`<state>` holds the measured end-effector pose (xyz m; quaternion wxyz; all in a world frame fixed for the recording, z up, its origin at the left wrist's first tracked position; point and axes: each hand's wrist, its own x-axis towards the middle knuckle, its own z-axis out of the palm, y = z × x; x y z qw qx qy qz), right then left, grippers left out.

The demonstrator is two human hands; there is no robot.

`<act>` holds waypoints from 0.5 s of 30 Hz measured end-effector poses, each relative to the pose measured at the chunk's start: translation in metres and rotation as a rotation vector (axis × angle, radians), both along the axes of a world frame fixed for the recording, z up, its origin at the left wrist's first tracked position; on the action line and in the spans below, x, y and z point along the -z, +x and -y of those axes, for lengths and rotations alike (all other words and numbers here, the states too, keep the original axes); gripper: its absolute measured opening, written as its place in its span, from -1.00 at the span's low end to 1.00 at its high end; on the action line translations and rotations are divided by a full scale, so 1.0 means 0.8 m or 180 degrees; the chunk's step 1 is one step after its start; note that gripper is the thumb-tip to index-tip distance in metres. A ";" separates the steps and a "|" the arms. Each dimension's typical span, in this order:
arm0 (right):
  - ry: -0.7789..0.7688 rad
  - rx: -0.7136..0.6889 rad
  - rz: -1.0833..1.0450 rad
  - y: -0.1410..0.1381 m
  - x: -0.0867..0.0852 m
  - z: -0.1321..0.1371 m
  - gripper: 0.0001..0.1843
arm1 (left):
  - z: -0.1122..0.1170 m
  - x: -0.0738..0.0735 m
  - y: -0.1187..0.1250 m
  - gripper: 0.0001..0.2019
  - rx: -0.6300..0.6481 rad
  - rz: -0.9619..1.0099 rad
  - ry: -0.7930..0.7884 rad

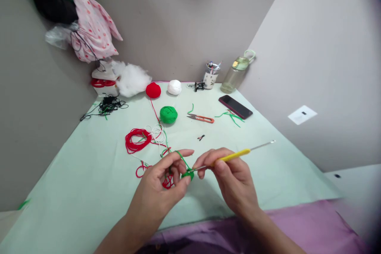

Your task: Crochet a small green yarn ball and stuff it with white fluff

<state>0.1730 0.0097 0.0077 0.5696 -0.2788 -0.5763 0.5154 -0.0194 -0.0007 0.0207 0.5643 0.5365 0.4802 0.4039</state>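
Between the thumb and fingers of my left hand [162, 184] is a small piece of green crochet [187, 174]. A strand of green yarn runs over the raised index finger down to it. My right hand [233, 180] grips a crochet hook [235, 155] by its yellow handle, one metal end pointing left and touching the green piece, the other sticking out to the right. Red yarn shows just behind my left fingers. A green yarn ball [168, 115] sits beyond my hands, with loops of red yarn [138, 141] and white yarn [157, 135] nearer.
Orange-handled thread snips [201, 118], a small clip [201, 137] and a phone [235, 106] lie past my hands. Farther back are red [153, 90] and white [174, 87] yarn balls, a pen cup [211, 76] and a bottle [235, 74]. White stuffing [133, 79] and tangled black yarn [110, 105] sit left.
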 end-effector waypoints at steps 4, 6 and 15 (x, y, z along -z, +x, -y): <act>0.0215 0.0013 0.0335 0.003 -0.007 0.001 -0.77 | -0.001 -0.005 0.006 -0.59 -0.0130 -0.0059 0.0006; 0.0424 0.0077 0.0638 0.004 -0.011 0.002 -0.77 | -0.001 -0.008 0.010 -0.60 -0.0213 -0.0143 0.0062; 0.2008 0.0294 0.2168 0.006 -0.014 0.006 -0.81 | 0.000 0.011 0.009 -0.61 -0.0406 -0.0996 0.1355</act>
